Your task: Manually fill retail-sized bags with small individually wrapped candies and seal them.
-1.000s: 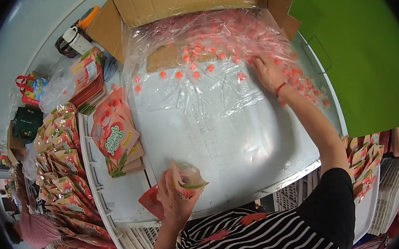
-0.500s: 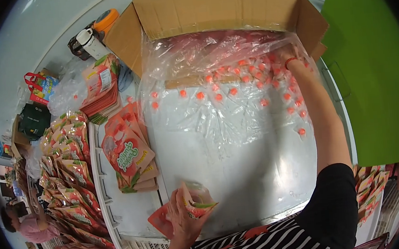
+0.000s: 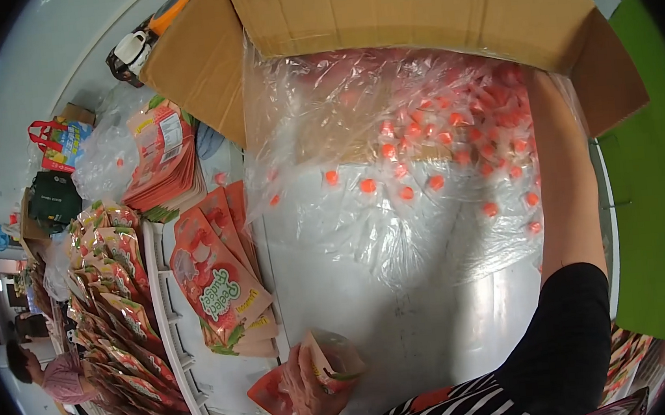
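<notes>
At the table's near edge my left hand (image 3: 311, 393) is closed around a red and pink printed pouch (image 3: 331, 356), its mouth spread open upward. My right forearm (image 3: 569, 195) stretches forward into a cardboard box (image 3: 410, 11) lying with its flaps toward me. The right hand itself is hidden inside, behind the box flap and clear plastic liner (image 3: 383, 242). Many small individually wrapped red-orange candies (image 3: 453, 135) lie on the liner, thickest beside that forearm. A fan of flat, unfilled-looking pouches (image 3: 221, 284) rests to the left of my left hand.
A taller pouch stack (image 3: 158, 159) stands farther left. Beside it, a white crate (image 3: 170, 324) holds rows of filled pouches (image 3: 120, 305). A white-capped bottle (image 3: 131, 47) and an orange tape roll (image 3: 171, 10) sit at the back. Another person (image 3: 63, 377) is at far left.
My right arm has reached deeper, so its hand has gone out of sight. The view has shifted, with the box appearing larger and nearer. My left hand keeps holding the pouch.
</notes>
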The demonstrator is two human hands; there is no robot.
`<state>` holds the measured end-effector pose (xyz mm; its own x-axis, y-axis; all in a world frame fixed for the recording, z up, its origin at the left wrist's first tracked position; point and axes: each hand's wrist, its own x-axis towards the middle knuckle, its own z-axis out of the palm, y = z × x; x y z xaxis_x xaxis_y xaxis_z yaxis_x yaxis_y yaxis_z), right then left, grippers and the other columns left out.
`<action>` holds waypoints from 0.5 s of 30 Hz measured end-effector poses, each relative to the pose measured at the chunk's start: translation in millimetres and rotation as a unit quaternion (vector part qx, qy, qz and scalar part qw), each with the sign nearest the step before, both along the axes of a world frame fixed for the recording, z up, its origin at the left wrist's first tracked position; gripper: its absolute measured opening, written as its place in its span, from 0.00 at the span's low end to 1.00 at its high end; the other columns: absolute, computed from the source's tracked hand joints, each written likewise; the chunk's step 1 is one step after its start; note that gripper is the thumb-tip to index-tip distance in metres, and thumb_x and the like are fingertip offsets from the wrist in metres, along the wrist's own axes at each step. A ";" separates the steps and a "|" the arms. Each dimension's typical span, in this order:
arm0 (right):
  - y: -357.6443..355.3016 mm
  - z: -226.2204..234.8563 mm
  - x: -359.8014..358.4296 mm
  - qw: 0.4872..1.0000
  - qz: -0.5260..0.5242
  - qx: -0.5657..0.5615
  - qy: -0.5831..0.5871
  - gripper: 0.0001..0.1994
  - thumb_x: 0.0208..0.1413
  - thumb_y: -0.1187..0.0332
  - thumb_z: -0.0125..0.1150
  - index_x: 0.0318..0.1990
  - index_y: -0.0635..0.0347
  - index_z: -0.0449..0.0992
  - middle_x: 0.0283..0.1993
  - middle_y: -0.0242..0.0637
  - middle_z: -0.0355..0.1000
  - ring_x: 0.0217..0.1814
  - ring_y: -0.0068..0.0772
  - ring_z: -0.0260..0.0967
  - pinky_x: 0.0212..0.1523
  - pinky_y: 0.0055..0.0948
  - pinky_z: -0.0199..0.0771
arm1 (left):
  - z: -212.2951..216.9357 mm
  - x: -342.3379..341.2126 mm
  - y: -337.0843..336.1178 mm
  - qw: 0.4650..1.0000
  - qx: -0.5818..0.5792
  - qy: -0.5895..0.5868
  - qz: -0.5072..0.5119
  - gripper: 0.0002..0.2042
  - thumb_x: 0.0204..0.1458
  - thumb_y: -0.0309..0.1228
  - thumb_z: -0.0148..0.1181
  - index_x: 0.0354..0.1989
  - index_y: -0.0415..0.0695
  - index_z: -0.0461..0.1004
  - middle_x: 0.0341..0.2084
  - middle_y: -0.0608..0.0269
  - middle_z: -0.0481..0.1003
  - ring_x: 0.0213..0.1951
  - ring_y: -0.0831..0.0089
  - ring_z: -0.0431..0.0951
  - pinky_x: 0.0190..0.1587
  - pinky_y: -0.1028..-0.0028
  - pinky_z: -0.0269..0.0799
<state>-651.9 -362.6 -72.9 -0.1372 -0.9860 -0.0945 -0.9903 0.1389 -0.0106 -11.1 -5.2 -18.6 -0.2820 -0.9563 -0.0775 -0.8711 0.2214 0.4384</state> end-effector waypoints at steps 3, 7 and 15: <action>1.3 -5.8 -14.6 1.000 0.013 0.009 -0.013 0.30 0.53 0.47 0.51 0.59 0.55 0.63 0.54 0.46 0.66 0.52 0.44 0.68 0.55 0.34 0.67 | -4.4 -1.4 -6.0 1.000 -0.021 0.012 -0.012 0.53 0.30 0.44 0.76 0.62 0.36 0.48 0.58 0.39 0.55 0.56 0.44 0.60 0.56 0.53 0.58; 26.3 -2.8 -3.2 0.999 0.030 0.026 -0.033 0.31 0.53 0.46 0.51 0.59 0.54 0.62 0.55 0.46 0.65 0.52 0.45 0.68 0.54 0.34 0.67 | -0.3 -0.3 -7.2 1.000 -0.024 0.002 0.002 0.52 0.31 0.43 0.75 0.62 0.35 0.48 0.57 0.39 0.56 0.56 0.43 0.60 0.56 0.53 0.58; 132.2 47.4 149.8 0.994 0.061 0.034 -0.081 0.32 0.52 0.44 0.51 0.61 0.52 0.61 0.57 0.44 0.64 0.52 0.45 0.68 0.53 0.35 0.68 | 7.3 -6.8 -4.8 1.000 -0.022 0.007 0.020 0.48 0.34 0.40 0.74 0.62 0.38 0.49 0.55 0.45 0.59 0.55 0.47 0.61 0.54 0.56 0.59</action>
<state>-502.1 -230.4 -25.5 0.0056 -0.9850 -0.1725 -0.9860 0.0234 -0.1653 -17.8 -10.0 -11.3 -0.2447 -0.9691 -0.0312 -0.8735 0.2063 0.4410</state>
